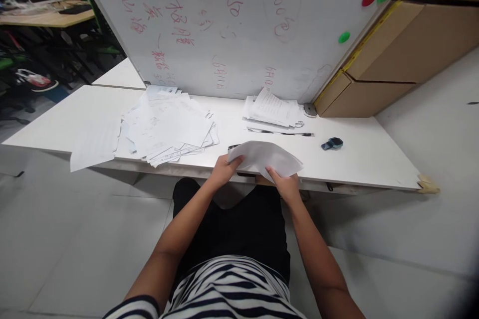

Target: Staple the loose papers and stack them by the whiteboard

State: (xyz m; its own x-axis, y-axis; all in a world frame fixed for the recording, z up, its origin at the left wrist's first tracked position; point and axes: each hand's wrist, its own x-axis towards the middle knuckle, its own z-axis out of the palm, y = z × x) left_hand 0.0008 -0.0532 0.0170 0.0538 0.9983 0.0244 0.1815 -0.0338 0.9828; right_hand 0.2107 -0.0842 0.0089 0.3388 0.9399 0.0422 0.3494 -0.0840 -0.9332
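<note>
Both hands hold a bent white paper (265,154) just above the front edge of the white table (359,154). My left hand (223,170) pinches its left end, thumb on top. At the lower right part of the paper, my right hand (286,184) is closed on it with the thumb on the upper face. Whether it is one sheet or several I cannot tell. A dark edge of something shows behind its upper left corner. Beyond the paper lies a neater stack of papers (272,108). To the left spreads a loose pile of papers (168,122).
One sheet (95,142) hangs over the table's front edge at the left. A thin black-and-clear strip (280,132) and a dark blue wristwatch-like object (332,143) lie to the right. Behind stand a whiteboard (239,25) with red writing and cardboard boxes (404,42).
</note>
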